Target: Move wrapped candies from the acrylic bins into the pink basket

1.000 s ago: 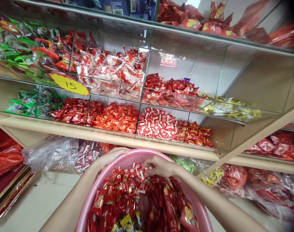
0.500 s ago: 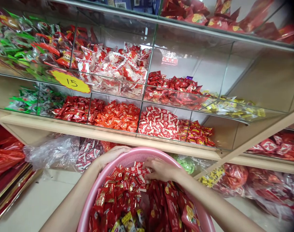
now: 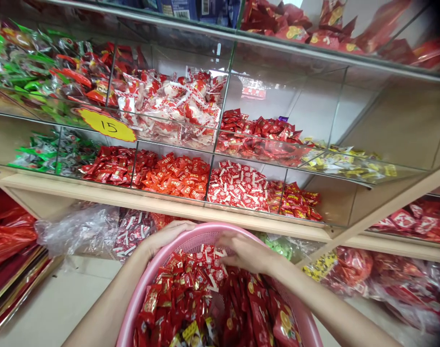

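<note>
A pink plastic basket (image 3: 201,234) full of red wrapped candies sits low in front of me. My left hand (image 3: 165,237) grips its far rim from outside, fingers curled over the edge. My right hand (image 3: 243,251) reaches into the basket, fingers bent down among small red-and-white candies (image 3: 208,260) at the far side; what the fingers hold is hidden. Larger red packets with orange pictures (image 3: 263,313) fill the basket's right side.
Glass-fronted shelf bins stand ahead, holding red, red-and-white (image 3: 237,185), green (image 3: 39,152) and yellow candies (image 3: 346,164). A yellow price tag reading 15 (image 3: 106,126) hangs on the glass. Clear bags of candy (image 3: 82,226) lie under the wooden shelf (image 3: 97,193).
My right hand has shifted slightly deeper and to the right among the red-and-white candies. My left hand stays on the rim. The view has tilted slightly.
</note>
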Demonstrator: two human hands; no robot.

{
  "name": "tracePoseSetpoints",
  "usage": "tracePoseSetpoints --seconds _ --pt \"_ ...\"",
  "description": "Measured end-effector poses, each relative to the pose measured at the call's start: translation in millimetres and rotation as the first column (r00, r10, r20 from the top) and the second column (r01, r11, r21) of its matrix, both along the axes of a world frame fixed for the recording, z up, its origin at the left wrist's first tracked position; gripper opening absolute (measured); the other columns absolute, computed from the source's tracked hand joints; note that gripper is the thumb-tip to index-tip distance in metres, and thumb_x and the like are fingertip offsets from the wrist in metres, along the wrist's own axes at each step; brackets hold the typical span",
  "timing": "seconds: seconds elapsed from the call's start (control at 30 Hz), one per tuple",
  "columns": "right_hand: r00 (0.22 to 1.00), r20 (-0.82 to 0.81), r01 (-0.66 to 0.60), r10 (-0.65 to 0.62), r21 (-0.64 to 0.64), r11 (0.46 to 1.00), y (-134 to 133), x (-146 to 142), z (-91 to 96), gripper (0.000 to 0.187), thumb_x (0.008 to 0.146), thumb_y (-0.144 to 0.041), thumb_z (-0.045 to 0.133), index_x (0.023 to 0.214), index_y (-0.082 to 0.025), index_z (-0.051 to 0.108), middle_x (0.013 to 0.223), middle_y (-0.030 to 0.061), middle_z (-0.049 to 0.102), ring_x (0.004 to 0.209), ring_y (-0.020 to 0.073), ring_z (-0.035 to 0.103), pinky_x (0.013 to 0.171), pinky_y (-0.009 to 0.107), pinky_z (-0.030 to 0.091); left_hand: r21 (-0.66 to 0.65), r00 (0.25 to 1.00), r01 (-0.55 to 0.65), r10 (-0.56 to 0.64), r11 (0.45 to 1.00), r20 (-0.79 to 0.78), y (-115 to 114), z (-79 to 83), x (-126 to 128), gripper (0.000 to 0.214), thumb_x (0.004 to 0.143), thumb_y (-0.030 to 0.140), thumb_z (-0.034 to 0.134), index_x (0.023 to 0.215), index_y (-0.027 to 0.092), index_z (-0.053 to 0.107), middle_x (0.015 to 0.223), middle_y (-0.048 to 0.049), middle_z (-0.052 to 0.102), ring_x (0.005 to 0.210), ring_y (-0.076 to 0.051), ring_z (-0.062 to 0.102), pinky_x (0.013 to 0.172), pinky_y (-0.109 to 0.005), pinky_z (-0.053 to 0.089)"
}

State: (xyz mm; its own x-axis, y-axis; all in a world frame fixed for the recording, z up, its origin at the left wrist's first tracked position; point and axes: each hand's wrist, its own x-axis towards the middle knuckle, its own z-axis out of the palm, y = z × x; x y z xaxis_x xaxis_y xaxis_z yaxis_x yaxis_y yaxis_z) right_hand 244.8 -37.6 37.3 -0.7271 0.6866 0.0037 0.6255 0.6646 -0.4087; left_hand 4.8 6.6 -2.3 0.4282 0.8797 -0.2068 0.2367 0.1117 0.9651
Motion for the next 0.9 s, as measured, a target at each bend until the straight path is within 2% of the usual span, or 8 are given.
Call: tracePoseSetpoints --seconds 0.13,0.2,0.33,0.43,0.6,0.7,0.8,0.9 --pt "0.981 -0.166 0.117 -0.097 0.118 0.986 26 5 41.2 0.019 0.083 -0.027 0.044 0.090 -0.019 0.060 0.083 0.0032 0.061 0.071 0.0142 0.054 0.066 0.026 0.040 -0.022 0.999 0.026 -0.025 0.999 0.036 1 -1.3 1 0.037 0.071 0.039 0.053 0.100 0.019 0.064 0.105 -0.0014 0.062 0.102 -0.021 0.052 0.091 -0.030 0.038" --pt "0.963 -0.181 0.235 -0.198 0.215 0.948 47 5 53.6 0.016 0.082 -0.026 0.046 0.084 -0.018 0.060 0.080 0.0029 0.061 0.069 0.0144 0.054 0.064 0.026 0.039 -0.008 0.998 0.035 -0.035 0.999 0.053 1 -2.1 1 0.037 0.071 0.039 0.053 0.099 0.019 0.063 0.106 -0.0019 0.062 0.103 -0.022 0.052 0.093 -0.030 0.037" --pt "0.898 -0.031 0.417 -0.438 0.371 0.829 83 -4 55.6 0.015 0.075 -0.031 0.056 0.078 -0.017 0.060 0.082 0.0073 0.060 0.073 0.0178 0.054 0.062 0.027 0.037 0.009 0.999 0.033 -0.033 0.999 0.033 0 -0.6 0 0.038 0.071 0.039 0.053 0.100 0.018 0.063 0.104 -0.0023 0.063 0.102 -0.022 0.052 0.095 -0.031 0.035" --pt "0.845 0.079 0.459 -0.529 0.402 0.792 96 -16 47.8 0.019 0.072 -0.035 0.060 0.079 -0.017 0.060 0.087 0.0117 0.060 0.077 0.0211 0.055 0.062 0.029 0.036 0.015 1.000 0.012 -0.012 1.000 0.009 -3 2.9 -1 0.037 0.072 0.038 0.053 0.101 0.018 0.063 0.107 -0.0017 0.061 0.103 -0.021 0.052 0.093 -0.029 0.035" --pt "0.829 0.148 0.477 -0.540 0.318 0.819 101 -19 45.4 0.014 0.067 -0.025 0.061 0.078 -0.017 0.060 0.079 0.0084 0.061 0.076 0.0192 0.055 0.061 0.026 0.035 0.013 1.000 0.018 -0.018 1.000 0.000 -4 4.9 -4 0.037 0.073 0.037 0.051 0.103 0.019 0.062 0.109 -0.0014 0.060 0.102 -0.020 0.052 0.093 -0.028 0.035" --pt "0.864 0.096 0.457 -0.494 0.264 0.850 102 -5 56.5 0.016 0.067 -0.028 0.058 0.079 -0.017 0.060 0.077 0.0043 0.061 0.072 0.0153 0.054 0.060 0.023 0.035 0.023 1.000 0.004 -0.003 1.000 -0.018 -3 3.7 -5 0.037 0.073 0.038 0.051 0.104 0.020 0.061 0.110 -0.0008 0.060 0.104 -0.019 0.051 0.094 -0.027 0.035" --pt "0.914 0.040 0.385 -0.404 0.225 0.895 102 15 69.6 0.018 0.069 -0.030 0.054 0.079 -0.016 0.059 0.072 0.0012 0.060 0.066 0.0119 0.051 0.059 0.021 0.034 0.030 0.999 -0.010 0.011 1.000 -0.036 -3 4.1 -4 0.036 0.073 0.038 0.052 0.103 0.020 0.062 0.111 -0.0001 0.059 0.105 -0.019 0.050 0.093 -0.026 0.035" --pt "0.930 0.079 0.340 -0.359 0.192 0.921 99 30 73.9 0.017 0.070 -0.030 0.053 0.075 -0.015 0.059 0.069 0.0006 0.059 0.062 0.0107 0.050 0.057 0.020 0.034 0.027 1.000 -0.001 0.001 1.000 -0.025 -3 5.4 -2 0.035 0.073 0.037 0.052 0.102 0.020 0.063 0.111 0.0006 0.059 0.105 -0.019 0.050 0.093 -0.025 0.035"
